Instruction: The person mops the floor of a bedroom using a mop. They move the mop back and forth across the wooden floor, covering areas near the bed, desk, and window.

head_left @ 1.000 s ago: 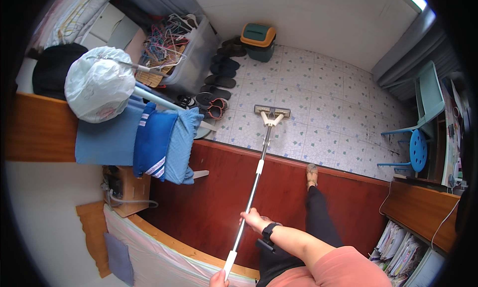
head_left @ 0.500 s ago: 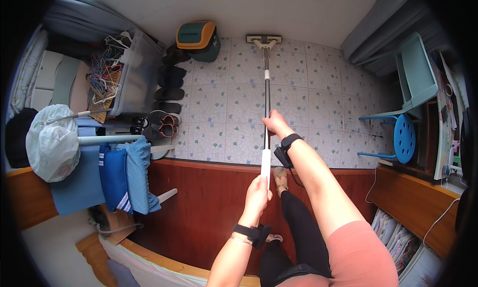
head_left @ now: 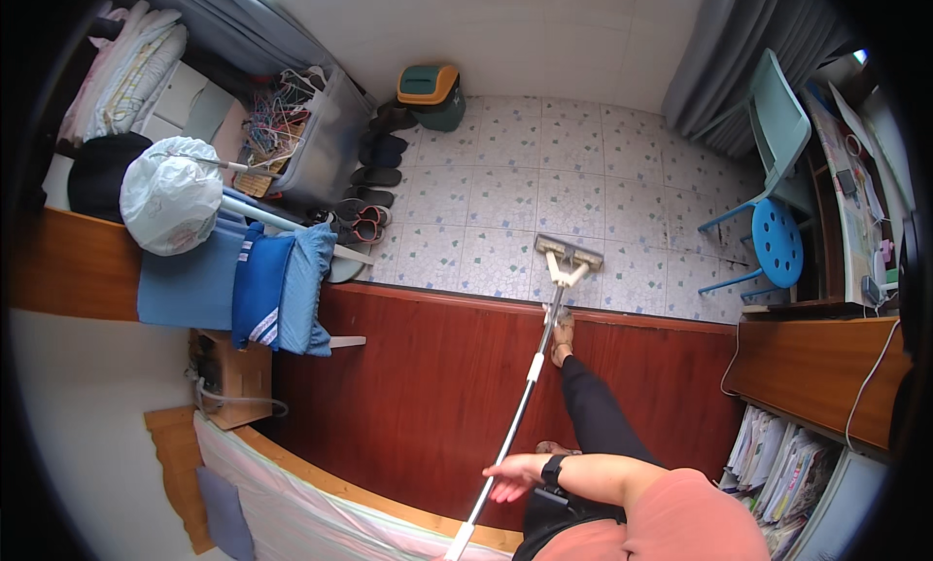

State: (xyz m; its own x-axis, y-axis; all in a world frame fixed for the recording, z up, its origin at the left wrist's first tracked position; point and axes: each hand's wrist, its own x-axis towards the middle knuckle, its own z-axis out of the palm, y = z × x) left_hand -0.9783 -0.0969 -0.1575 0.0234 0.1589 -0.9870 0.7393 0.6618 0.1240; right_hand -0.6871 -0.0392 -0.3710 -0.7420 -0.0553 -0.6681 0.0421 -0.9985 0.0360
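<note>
A flat-headed mop [head_left: 528, 386] with a silver pole and white sleeves slants from the tiled floor down to the lower edge. Its wide head, on a cream forked bracket, lies on the tiles near the edge of the red-brown floor. Against the lower part of the pole is my right hand [head_left: 517, 475], its fingers stretched out and apart rather than wrapped round it. A black band circles that wrist. My left hand is out of view, as is the pole's lower end.
A green bin with a yellow lid rim [head_left: 430, 96] stands by the far wall. Shoes [head_left: 374, 177] line the left side beside a clear plastic box [head_left: 326, 138]. A blue stool [head_left: 777, 242] and a pale chair [head_left: 777, 123] stand right. Blue cloths [head_left: 306, 289] hang left.
The mop head has come back from the far wall to the near tiles, its pole now slanted. My right hand has drawn back and loosened; my left hand has left the view.
</note>
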